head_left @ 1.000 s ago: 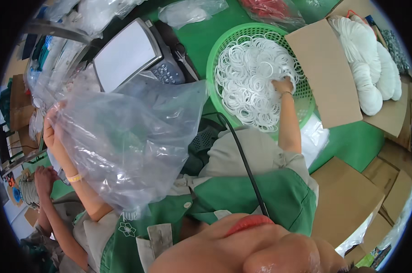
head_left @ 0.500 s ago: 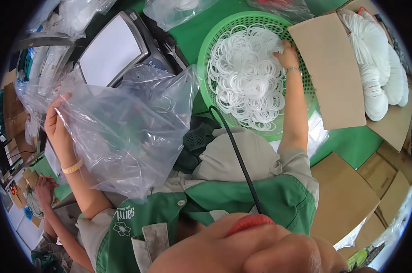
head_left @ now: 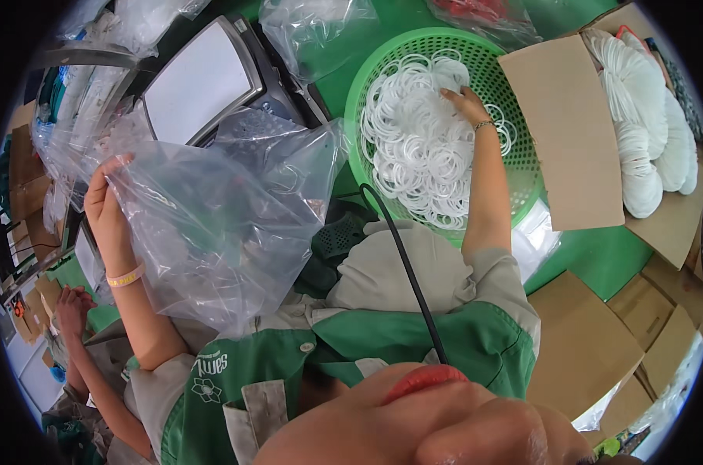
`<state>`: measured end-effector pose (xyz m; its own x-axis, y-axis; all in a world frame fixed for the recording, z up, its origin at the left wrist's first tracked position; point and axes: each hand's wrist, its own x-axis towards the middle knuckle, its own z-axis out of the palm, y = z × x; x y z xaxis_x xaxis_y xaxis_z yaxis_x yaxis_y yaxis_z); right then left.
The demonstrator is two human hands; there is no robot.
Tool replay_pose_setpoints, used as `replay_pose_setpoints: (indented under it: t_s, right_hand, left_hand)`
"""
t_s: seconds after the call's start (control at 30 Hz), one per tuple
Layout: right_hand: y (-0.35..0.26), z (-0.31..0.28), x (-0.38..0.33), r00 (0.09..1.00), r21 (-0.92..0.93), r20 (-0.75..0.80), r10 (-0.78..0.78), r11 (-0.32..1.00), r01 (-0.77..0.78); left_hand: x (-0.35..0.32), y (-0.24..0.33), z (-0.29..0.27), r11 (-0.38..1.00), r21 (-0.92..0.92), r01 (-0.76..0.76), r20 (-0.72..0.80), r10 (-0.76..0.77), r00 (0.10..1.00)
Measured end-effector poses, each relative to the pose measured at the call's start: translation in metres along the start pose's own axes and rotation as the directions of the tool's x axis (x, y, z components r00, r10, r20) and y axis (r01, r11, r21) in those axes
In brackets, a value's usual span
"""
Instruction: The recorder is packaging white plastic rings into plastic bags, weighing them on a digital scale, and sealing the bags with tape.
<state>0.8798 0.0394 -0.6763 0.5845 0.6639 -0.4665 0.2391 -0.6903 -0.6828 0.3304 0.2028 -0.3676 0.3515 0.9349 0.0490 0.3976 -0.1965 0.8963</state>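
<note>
My left hand [head_left: 108, 203] pinches the edge of a large clear plastic bag [head_left: 219, 225], which hangs loosely across my lap. Inside a green perforated plastic basket [head_left: 528, 155] lies a heap of white plastic rings [head_left: 417, 147]. My right hand [head_left: 469, 107] reaches into the basket from its near right side, fingers bent around some rings at the heap's upper right edge. Its fingertips are partly hidden among them. A few stray rings lie right of my wrist.
A weighing scale [head_left: 200, 81] stands left of the basket, with scissors [head_left: 314, 105] beside it. At right, an open cardboard box [head_left: 564, 128] holds bundled white cord [head_left: 638, 139]. A black cable [head_left: 402, 267] crosses in front of me. Another person's hands [head_left: 72, 310] are at far left.
My right hand has moved left inside the basket, and the rings are bunched toward the left, baring the basket's right side. My left hand still holds the bag, almost unmoved.
</note>
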Motion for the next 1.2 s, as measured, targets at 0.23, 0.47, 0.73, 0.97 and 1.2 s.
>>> replay_pose_setpoints:
  t_s: [0.23, 0.47, 0.73, 0.97, 1.2]
  right_hand:
    - [-0.025, 0.02, -0.01, 0.988, -0.047, 0.042, -0.15, 0.987, 0.152]
    - [-0.06, 0.017, -0.076, 0.918, -0.331, 0.366, -0.151, 0.901, 0.28]
    - [-0.055, 0.063, -0.138, 0.879, -0.578, 0.359, -0.314, 0.664, 0.474]
    - [-0.06, 0.072, -0.172, 0.858, -0.577, 0.199, -0.473, 0.651, 0.493]
    - [-0.041, 0.049, -0.107, 0.954, -0.474, -0.074, -0.29, 0.852, 0.222]
  left_hand:
    - [0.002, 0.003, 0.009, 0.995, 0.093, -0.02, 0.062, 0.014, 0.998]
    - [-0.005, 0.004, -0.002, 0.999, 0.046, -0.006, 0.039, 0.005, 0.999]
    - [-0.021, 0.032, 0.018, 0.996, -0.005, -0.094, 0.108, 0.094, 0.99]
    - [-0.045, 0.024, -0.028, 0.989, -0.042, -0.14, 0.006, 0.14, 0.99]
    - [-0.059, 0.049, -0.011, 0.989, -0.09, -0.118, -0.129, 0.106, 0.986]
